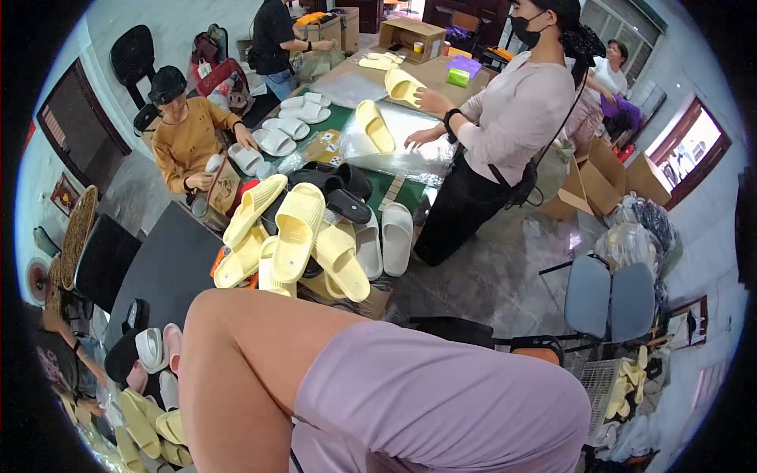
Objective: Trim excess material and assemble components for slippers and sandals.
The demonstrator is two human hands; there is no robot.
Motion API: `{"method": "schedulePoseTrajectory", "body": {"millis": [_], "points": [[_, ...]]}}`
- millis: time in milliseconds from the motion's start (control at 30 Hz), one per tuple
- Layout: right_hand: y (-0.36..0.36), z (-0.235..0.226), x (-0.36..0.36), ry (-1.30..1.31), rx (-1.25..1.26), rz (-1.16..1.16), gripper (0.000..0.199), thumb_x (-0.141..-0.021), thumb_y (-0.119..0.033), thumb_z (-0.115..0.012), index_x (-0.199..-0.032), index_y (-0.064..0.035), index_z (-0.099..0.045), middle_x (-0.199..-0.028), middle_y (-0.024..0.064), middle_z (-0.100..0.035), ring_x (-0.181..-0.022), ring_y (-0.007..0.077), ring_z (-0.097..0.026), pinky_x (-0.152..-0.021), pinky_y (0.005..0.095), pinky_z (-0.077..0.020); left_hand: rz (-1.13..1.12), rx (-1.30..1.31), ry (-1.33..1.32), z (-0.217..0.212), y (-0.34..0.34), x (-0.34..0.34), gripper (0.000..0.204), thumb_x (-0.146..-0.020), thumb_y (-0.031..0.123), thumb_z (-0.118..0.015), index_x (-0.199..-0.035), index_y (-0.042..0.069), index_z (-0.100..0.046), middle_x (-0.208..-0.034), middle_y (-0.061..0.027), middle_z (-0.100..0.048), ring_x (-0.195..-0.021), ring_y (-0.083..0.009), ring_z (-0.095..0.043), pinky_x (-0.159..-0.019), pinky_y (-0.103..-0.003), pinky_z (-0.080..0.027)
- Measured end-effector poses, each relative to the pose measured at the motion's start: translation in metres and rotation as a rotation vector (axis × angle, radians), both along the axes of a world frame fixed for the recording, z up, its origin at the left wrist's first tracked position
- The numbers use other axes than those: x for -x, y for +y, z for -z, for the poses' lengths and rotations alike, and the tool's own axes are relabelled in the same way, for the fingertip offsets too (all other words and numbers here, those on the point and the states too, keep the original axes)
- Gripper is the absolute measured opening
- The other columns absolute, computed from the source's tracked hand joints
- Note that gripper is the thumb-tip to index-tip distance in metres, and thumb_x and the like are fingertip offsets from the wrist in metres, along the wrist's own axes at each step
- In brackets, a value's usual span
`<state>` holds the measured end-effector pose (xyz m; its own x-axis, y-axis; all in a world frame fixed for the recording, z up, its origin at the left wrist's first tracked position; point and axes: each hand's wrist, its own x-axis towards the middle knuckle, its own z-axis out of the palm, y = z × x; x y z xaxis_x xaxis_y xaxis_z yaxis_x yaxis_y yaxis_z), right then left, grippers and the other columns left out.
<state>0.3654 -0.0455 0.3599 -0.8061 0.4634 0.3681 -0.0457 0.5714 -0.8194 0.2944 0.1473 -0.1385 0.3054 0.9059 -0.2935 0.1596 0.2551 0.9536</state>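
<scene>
Cluttered worktable (169, 260) with yellow slippers (296, 229) beyond a bare upper arm (244, 370); both hands hidden, grip untellable.

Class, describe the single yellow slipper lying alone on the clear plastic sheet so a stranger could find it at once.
Start at the long table in the upper middle, where a standing person in a pale pink top leans in. On its shiny clear plastic sheet lies one yellow slipper, before that person's hand. Unlike the heaped yellow slippers nearer the camera, it lies alone.
</scene>
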Motion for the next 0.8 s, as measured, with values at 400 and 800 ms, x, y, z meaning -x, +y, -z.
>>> {"method": "schedulePoseTrajectory", "body": {"millis": [400,800], "points": [[-0.016,-0.027,0.117,0.08,-0.215,-1.051,0.019,-0.081,-0.018,-0.049,-0.078,-0.0038,-0.061,-0.079,0.0117,-0.058,-0.07,0.0252,-0.056,-0.06,0.0374,-0.0424,-0.691,-0.175,0.262,-0.102,-0.04,0.175,0.024,-0.084,0.017,-0.056,-0.1,0.003,-0.066,-0.095,-0.0109,-0.067,-0.089,-0.019,-0.062,-0.082,-0.031,-0.047],[-0.051,-0.051,0.146,0.263,-0.283,-1.412,0.017,-0.077,-0.021,-0.051,-0.069,-0.0067,-0.056,-0.075,0.0074,-0.056,-0.08,0.0244,-0.052,-0.069,0.035,-0.0401,-0.777,-0.151,0.167,-0.101,-0.052,0.187,0.028,-0.085,0.011,-0.055,-0.11,-0.001,-0.06,-0.103,-0.0103,-0.064,-0.094,-0.0181,-0.06,-0.084,-0.029,-0.047]]}}
